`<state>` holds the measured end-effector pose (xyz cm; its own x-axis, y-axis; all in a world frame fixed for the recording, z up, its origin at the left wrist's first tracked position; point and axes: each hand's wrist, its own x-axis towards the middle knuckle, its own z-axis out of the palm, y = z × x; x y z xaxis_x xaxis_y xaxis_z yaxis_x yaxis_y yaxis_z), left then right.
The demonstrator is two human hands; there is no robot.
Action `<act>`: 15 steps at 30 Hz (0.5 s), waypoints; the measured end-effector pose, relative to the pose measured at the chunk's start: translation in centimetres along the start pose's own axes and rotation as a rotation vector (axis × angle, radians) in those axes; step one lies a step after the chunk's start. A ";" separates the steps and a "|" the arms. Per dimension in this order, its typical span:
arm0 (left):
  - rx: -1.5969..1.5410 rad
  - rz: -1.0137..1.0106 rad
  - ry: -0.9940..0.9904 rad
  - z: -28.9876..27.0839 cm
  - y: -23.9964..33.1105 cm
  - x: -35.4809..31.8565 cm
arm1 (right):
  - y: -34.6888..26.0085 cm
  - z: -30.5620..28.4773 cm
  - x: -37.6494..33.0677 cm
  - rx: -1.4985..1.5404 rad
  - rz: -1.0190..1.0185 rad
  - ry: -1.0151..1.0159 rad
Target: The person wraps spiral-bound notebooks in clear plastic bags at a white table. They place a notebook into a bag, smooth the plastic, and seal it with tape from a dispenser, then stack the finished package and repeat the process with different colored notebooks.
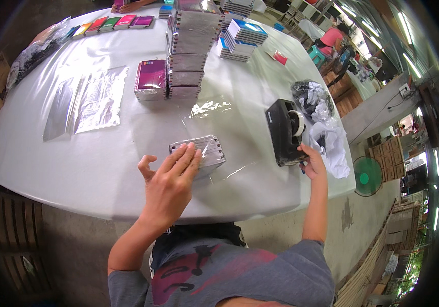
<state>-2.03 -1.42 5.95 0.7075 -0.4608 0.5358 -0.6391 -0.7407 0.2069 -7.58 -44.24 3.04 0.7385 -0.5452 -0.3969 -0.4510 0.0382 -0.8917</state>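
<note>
A small bundle of spiral notebooks (210, 149) in clear plastic wrap lies on the table in front of me, its bound edges showing. My left hand (169, 181) rests on its top with fingers stretched out and the thumb apart. To the right stands a black tape dispenser (281, 133) with a pale tape roll (296, 123). At the dispenser's near end, my right hand (312, 162) has thumb and fingers closed together. What they pinch is too small to make out; a bit of blue shows beside the fingers.
Beyond the bundle rises a tall stack of wrapped notebooks (188, 56), with a purple-covered bundle (152, 77) beside it. Clear plastic sleeves (99, 100) lie left. Blue-white notebooks (247, 31) are piled behind. Crumpled plastic (329, 146) lies right. Other people work farther off.
</note>
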 end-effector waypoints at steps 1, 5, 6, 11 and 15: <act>-0.004 -0.001 0.001 0.0 0.0 0.0 | 0.2 -0.2 -0.4 0.085 0.001 -0.010; 0.000 -0.006 0.002 -0.1 -0.1 0.1 | 1.3 0.6 -2.4 0.328 -0.066 -0.077; -0.016 -0.007 0.010 -0.1 -0.1 0.0 | 1.8 0.6 -2.6 0.419 -0.091 -0.065; -0.034 -0.014 0.007 -0.4 0.3 0.3 | 5.7 -1.4 -3.1 0.512 -0.267 -0.133; -0.013 -0.017 0.015 -0.3 0.3 0.2 | 7.3 -0.9 -4.1 0.404 -0.297 -0.012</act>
<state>-2.18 -1.57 6.41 0.7139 -0.4409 0.5441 -0.6310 -0.7420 0.2265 -14.35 -42.51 -1.68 0.8125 -0.5718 -0.1138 0.0078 0.2058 -0.9786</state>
